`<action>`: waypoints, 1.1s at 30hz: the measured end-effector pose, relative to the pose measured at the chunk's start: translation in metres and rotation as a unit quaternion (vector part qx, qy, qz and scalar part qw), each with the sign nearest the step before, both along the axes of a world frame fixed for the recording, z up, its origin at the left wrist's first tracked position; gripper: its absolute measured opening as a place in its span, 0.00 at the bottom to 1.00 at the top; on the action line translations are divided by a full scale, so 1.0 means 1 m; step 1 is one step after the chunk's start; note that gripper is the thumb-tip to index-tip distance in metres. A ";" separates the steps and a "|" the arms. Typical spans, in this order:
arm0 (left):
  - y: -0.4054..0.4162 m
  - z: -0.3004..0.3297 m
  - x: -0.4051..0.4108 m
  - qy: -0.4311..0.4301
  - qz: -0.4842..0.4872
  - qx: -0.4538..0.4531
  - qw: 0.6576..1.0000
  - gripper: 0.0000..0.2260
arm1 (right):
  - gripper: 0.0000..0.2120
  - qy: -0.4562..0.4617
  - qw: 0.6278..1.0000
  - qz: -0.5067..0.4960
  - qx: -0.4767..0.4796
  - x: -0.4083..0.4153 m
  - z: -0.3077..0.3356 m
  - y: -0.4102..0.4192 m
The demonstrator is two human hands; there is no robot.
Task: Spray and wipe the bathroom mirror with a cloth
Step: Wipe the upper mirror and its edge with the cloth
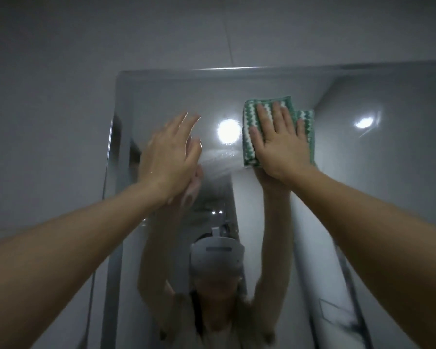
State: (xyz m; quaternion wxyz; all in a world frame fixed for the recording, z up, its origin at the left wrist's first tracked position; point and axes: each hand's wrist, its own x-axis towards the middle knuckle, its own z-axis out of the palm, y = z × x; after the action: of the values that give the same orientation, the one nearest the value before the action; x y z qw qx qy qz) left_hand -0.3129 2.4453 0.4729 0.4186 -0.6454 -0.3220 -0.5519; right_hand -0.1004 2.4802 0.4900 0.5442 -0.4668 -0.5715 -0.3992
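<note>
Pressed flat under the right hand (278,144), fingers spread wide, no pinch: the green-and-white cloth (249,137), high on the mirror (337,197), near its top edge. Lay long axis up-down. Left of the cloth, a wet smear (218,162) across the glass, between both hands. Hovered open and empty, left hand (170,157), just beside that smear. Likely called for a leftward sweep by the right hand.

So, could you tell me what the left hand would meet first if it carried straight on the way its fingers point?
Most likely the mirror itself. The left hand is open, fingers angled up towards the glass, holding nothing. How near it already is can't be told. The cloth sits off to the side under the right hand.
</note>
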 end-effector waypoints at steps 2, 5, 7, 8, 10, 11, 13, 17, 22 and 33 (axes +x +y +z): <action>0.001 -0.007 -0.001 -0.002 -0.001 -0.006 1.000 0.25 | 0.26 0.014 1.000 0.003 0.004 -0.010 -0.016 -0.001; -0.006 -0.020 -0.018 -0.003 0.005 -0.008 1.000 0.26 | 0.26 0.016 1.000 0.012 0.003 -0.032 -0.031 -0.003; -0.013 -0.027 -0.039 -0.015 0.019 -0.014 1.000 0.26 | 0.26 0.011 1.000 0.009 -0.006 -0.049 -0.036 -0.005; -0.015 -0.030 -0.052 -0.021 0.028 -0.014 0.999 0.26 | 0.26 0.004 1.000 0.006 -0.008 -0.060 -0.038 -0.006; -0.021 -0.033 -0.076 -0.033 0.036 -0.012 0.999 0.26 | 0.26 -0.025 1.000 0.008 -0.006 -0.090 -0.043 -0.009; -0.022 -0.033 -0.089 -0.041 0.036 -0.010 0.998 0.26 | 0.26 -0.046 0.999 0.012 -0.002 -0.108 -0.046 -0.010; -0.024 -0.036 -0.114 -0.054 0.046 -0.007 0.997 0.27 | 0.26 -0.087 0.996 0.025 0.005 -0.151 -0.055 -0.010; -0.025 -0.052 -0.153 -0.087 0.053 -0.018 0.995 0.27 | 0.26 -0.147 0.987 0.064 0.001 -0.224 -0.079 -0.012; -0.019 -0.064 -0.150 -0.112 0.035 -0.031 0.993 0.26 | 0.27 -0.218 0.975 0.035 -0.023 -0.221 -0.084 -0.016; -0.011 -0.113 -0.066 -0.028 0.010 -0.062 0.998 0.24 | 0.27 -0.181 0.983 -0.026 -0.030 -0.080 -0.128 -0.006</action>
State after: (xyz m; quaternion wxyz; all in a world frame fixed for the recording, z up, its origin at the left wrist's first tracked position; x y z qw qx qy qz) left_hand -0.3786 2.4340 0.3596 0.3744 -0.6512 -0.3734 -0.5444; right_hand -0.1800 2.4746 0.3616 0.4068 -0.4172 -0.6604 -0.4736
